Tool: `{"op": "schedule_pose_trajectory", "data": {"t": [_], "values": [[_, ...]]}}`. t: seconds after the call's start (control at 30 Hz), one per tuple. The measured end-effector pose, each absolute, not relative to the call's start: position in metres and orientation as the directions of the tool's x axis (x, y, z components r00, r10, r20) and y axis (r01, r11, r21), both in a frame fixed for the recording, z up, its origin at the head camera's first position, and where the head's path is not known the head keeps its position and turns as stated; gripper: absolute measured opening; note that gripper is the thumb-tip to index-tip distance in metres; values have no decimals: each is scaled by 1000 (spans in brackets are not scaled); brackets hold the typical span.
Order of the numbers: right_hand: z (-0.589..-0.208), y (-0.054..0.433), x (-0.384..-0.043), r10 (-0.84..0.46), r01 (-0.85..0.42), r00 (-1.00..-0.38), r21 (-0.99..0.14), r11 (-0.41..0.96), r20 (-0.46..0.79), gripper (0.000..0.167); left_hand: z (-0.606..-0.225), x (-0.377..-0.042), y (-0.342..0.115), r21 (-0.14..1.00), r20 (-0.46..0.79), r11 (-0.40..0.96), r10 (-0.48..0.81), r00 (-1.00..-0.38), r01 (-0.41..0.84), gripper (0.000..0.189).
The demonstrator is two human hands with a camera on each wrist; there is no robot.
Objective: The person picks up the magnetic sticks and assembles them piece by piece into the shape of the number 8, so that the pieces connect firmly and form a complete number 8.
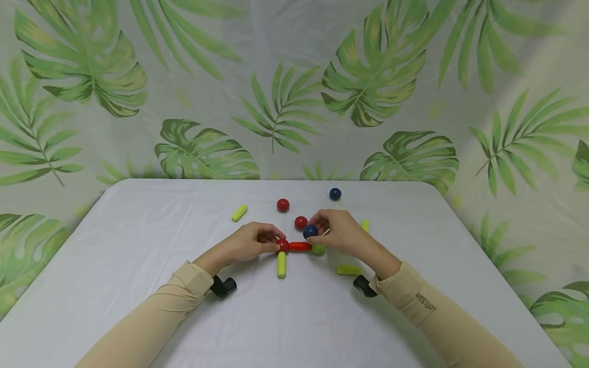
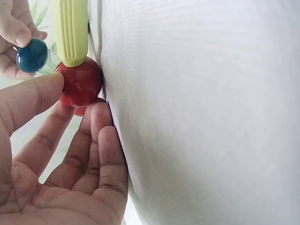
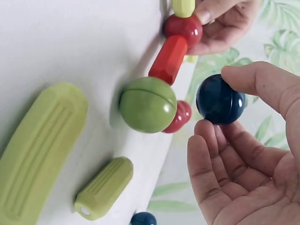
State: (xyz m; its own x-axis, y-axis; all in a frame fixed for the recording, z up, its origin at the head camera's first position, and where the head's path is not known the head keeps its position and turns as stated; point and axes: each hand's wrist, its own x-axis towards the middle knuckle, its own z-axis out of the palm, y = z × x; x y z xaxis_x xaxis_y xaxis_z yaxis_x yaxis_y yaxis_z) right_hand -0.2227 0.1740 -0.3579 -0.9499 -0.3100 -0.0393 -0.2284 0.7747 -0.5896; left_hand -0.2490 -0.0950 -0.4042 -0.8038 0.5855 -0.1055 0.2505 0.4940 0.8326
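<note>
My left hand [image 1: 246, 242] pinches a glossy red ball [image 2: 83, 84] between thumb and fingers. A ribbed yellow-green rod [image 1: 281, 266] joins that ball and points toward me. On its other side a red rod [image 1: 300, 246] links it to a light green ball [image 3: 148, 105], all lying low on the white table. My right hand [image 1: 339, 231] holds a dark blue ball [image 3: 220, 99] with thumb and fingertips. In the right wrist view this blue ball is apart from the green one. The head view shows the green ball partly hidden under my right hand.
Two loose red balls [image 1: 282, 205] lie beyond my hands, one close to the held blue ball. Another blue ball [image 1: 335, 194] sits near the far edge. Loose yellow-green rods lie far left [image 1: 239, 213], near right [image 1: 349, 270] and partly behind my right hand [image 1: 365, 225].
</note>
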Motion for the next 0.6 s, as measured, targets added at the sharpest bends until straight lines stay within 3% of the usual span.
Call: {"op": "schedule_pose_trajectory", "data": {"t": [0.6], "values": [[-367, 158, -190, -392, -255, -917, -642, 723, -76, 28, -405, -250, -96, 837, -110, 490, 589, -801, 245, 25]]}}
